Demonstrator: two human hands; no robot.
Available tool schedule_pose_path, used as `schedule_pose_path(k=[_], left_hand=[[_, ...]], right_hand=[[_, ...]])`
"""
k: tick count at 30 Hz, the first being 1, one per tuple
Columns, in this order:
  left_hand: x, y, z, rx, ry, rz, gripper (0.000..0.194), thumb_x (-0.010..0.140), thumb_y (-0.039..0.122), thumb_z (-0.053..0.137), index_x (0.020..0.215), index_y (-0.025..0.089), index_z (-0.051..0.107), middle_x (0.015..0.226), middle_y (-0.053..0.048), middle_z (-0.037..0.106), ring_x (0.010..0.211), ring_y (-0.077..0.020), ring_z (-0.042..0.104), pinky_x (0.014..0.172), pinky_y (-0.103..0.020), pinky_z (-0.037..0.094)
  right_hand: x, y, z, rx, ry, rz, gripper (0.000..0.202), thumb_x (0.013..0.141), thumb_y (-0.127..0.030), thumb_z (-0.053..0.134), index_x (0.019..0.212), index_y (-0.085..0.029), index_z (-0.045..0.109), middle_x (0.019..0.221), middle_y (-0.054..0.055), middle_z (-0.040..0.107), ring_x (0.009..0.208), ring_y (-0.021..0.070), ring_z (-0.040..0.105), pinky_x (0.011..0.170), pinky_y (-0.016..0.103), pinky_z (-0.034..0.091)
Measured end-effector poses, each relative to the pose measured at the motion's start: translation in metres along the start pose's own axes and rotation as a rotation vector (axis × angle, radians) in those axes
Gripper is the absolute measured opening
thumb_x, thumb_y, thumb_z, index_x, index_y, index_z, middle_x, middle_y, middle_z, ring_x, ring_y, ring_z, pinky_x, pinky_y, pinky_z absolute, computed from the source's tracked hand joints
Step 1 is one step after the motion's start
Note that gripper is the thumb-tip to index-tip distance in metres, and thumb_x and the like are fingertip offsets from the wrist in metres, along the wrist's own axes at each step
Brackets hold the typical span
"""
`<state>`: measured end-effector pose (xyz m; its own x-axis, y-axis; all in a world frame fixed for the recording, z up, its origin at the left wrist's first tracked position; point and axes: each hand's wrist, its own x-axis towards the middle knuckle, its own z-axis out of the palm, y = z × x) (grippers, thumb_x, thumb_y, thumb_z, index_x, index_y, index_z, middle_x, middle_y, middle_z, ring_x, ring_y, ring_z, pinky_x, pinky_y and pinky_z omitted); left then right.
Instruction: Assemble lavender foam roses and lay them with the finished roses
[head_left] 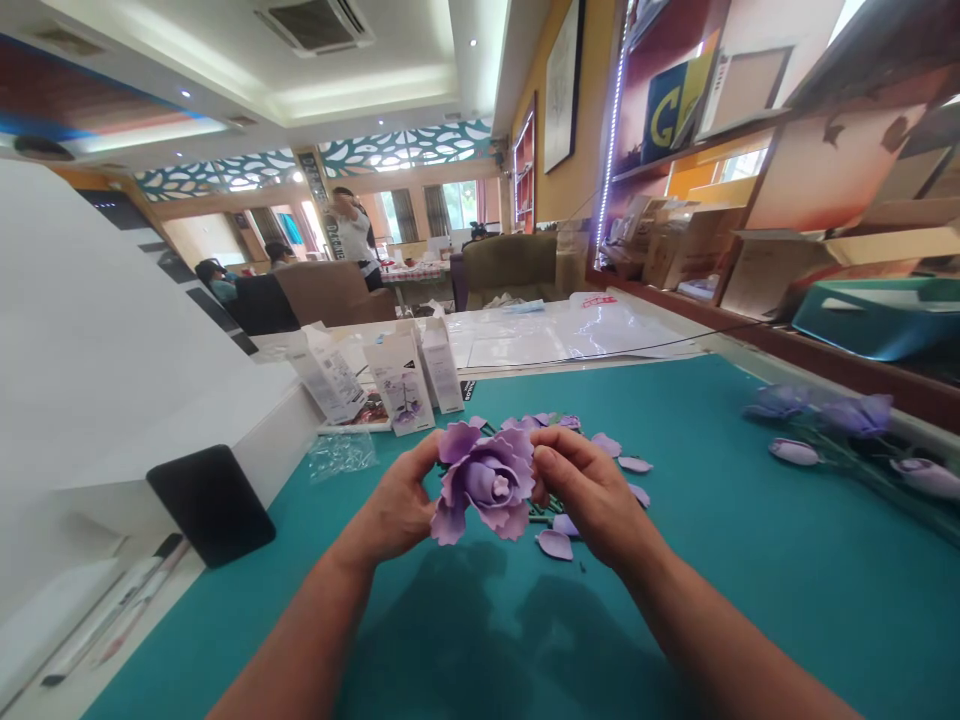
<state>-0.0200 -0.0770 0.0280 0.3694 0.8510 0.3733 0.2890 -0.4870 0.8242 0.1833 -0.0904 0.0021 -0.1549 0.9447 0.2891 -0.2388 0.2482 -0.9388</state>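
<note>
A purple flower (491, 480) with ruffled outer petals is held up over the green mat (712, 600), its pale center facing me. My left hand (401, 500) grips it from the left, fingers partly hidden behind the petals. At its right edge, thumb and forefinger of my right hand (581, 485) pinch a petal. Loose petals lie behind and beside the flower, among them a pale one (554, 545) below my right hand and another (636, 464) farther right. Short green stems show between the hands, partly hidden.
White boxes (400, 385) stand at the mat's back left, with clear plastic wrap (342, 455) before them. A black tablet-like object (212, 505) lies left. Finished-looking purple flowers (855, 415) lie right. A person (352, 235) stands in the background.
</note>
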Motion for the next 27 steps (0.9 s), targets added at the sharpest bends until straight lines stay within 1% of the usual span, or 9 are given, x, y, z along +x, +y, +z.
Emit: schedule_pose_path(k=[3, 6, 12, 16, 18, 20, 22, 24, 27], left_hand=[[0.001, -0.002, 0.002, -0.03, -0.083, 0.021, 0.037, 0.064, 0.027, 0.069, 0.1, 0.024, 0.066, 0.099, -0.006, 0.067, 0.088, -0.0239, 0.062, 0.085, -0.036, 0.052], [0.003, -0.005, 0.004, -0.029, -0.098, 0.009, 0.038, 0.065, 0.027, 0.067, 0.103, 0.024, 0.065, 0.098, -0.006, 0.067, 0.081, -0.0214, 0.062, 0.082, -0.035, 0.052], [0.003, -0.01, 0.006, -0.016, -0.09, 0.004, 0.041, 0.064, 0.031, 0.07, 0.103, 0.023, 0.065, 0.1, -0.007, 0.067, 0.094, -0.0257, 0.061, 0.085, -0.037, 0.051], [0.001, -0.011, 0.006, -0.04, -0.055, -0.005, 0.04, 0.066, 0.032, 0.071, 0.104, 0.024, 0.065, 0.098, -0.006, 0.067, 0.095, -0.0257, 0.061, 0.087, -0.036, 0.051], [0.002, -0.012, 0.006, -0.062, -0.027, -0.01, 0.043, 0.066, 0.033, 0.072, 0.107, 0.025, 0.065, 0.098, -0.006, 0.068, 0.097, -0.0263, 0.062, 0.087, -0.036, 0.051], [0.003, -0.013, 0.005, -0.074, 0.005, -0.013, 0.048, 0.065, 0.035, 0.073, 0.111, 0.025, 0.064, 0.103, -0.007, 0.068, 0.101, -0.0279, 0.061, 0.089, -0.037, 0.051], [0.005, -0.015, 0.004, -0.08, 0.033, -0.006, 0.052, 0.065, 0.036, 0.074, 0.114, 0.024, 0.063, 0.109, -0.008, 0.067, 0.106, -0.0297, 0.059, 0.093, -0.04, 0.049], [0.007, -0.017, 0.003, -0.082, 0.048, 0.003, 0.054, 0.064, 0.036, 0.075, 0.115, 0.023, 0.062, 0.115, -0.009, 0.066, 0.108, -0.03, 0.058, 0.096, -0.041, 0.047], [0.008, -0.019, 0.003, -0.085, 0.062, 0.014, 0.055, 0.064, 0.034, 0.076, 0.116, 0.023, 0.062, 0.118, -0.009, 0.065, 0.107, -0.0287, 0.059, 0.098, -0.04, 0.046]], right_hand=[[0.0, 0.0, -0.001, 0.007, -0.012, -0.004, 0.034, 0.077, -0.051, 0.067, 0.083, -0.018, 0.062, 0.062, -0.002, 0.058, 0.055, 0.01, 0.053, 0.053, 0.023, 0.044], [0.0, -0.001, -0.001, -0.005, -0.012, 0.001, 0.033, 0.078, -0.051, 0.066, 0.078, -0.018, 0.061, 0.059, -0.003, 0.056, 0.055, 0.0104, 0.053, 0.051, 0.023, 0.043], [0.0, -0.003, -0.001, -0.025, -0.006, -0.001, 0.034, 0.079, -0.052, 0.064, 0.076, -0.018, 0.06, 0.06, -0.002, 0.057, 0.055, 0.011, 0.054, 0.05, 0.023, 0.043], [0.001, 0.0, -0.002, -0.016, -0.03, -0.016, 0.036, 0.081, -0.054, 0.061, 0.079, -0.018, 0.059, 0.061, -0.002, 0.057, 0.056, 0.0107, 0.054, 0.052, 0.023, 0.043], [0.001, 0.001, -0.003, -0.001, -0.05, 0.0, 0.04, 0.08, -0.058, 0.06, 0.082, -0.018, 0.059, 0.063, -0.001, 0.058, 0.056, 0.0107, 0.054, 0.053, 0.024, 0.044], [0.002, 0.003, -0.004, 0.033, -0.083, 0.048, 0.042, 0.076, -0.059, 0.064, 0.085, -0.019, 0.058, 0.063, -0.002, 0.059, 0.055, 0.0105, 0.054, 0.052, 0.024, 0.044], [0.002, 0.004, -0.003, 0.084, -0.133, 0.118, 0.042, 0.069, -0.054, 0.074, 0.085, -0.019, 0.057, 0.063, -0.003, 0.059, 0.053, 0.0101, 0.054, 0.051, 0.024, 0.044], [0.002, 0.004, 0.0, 0.126, -0.183, 0.171, 0.04, 0.063, -0.046, 0.08, 0.082, -0.019, 0.057, 0.063, -0.005, 0.058, 0.051, 0.0094, 0.055, 0.05, 0.023, 0.044], [0.002, 0.004, 0.005, 0.154, -0.218, 0.197, 0.034, 0.063, -0.036, 0.082, 0.078, -0.019, 0.056, 0.064, -0.005, 0.059, 0.051, 0.0084, 0.055, 0.051, 0.023, 0.045]])
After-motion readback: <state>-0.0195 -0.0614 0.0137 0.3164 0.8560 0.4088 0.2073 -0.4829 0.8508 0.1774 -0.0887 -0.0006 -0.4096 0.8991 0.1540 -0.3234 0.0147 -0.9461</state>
